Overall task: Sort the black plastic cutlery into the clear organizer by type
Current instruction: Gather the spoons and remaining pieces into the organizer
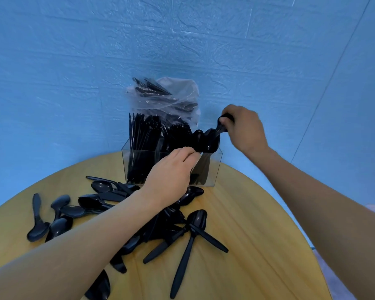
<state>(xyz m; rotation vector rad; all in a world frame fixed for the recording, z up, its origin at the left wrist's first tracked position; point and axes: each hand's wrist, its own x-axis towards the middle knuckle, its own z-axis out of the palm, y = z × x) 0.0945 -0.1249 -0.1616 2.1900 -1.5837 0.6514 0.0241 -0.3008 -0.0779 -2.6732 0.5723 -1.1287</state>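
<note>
A clear organizer (214,167) stands at the table's far edge, packed with upright black cutlery: knives at left, forks in the middle, spoons at right. My right hand (243,128) grips a black spoon (220,127) above the right compartment, its bowl down among the other spoons. My left hand (171,176) is at the organizer's front rim, fingertips pinching the spoons (200,144) standing there. Loose black spoons and knives (191,230) lie scattered on the wooden table (258,245) beneath my left arm.
A clear plastic bag (171,94) holding more black cutlery leans against the blue wall behind the organizer. More loose spoons (52,217) lie at the table's left. The round table's edge curves away on the right.
</note>
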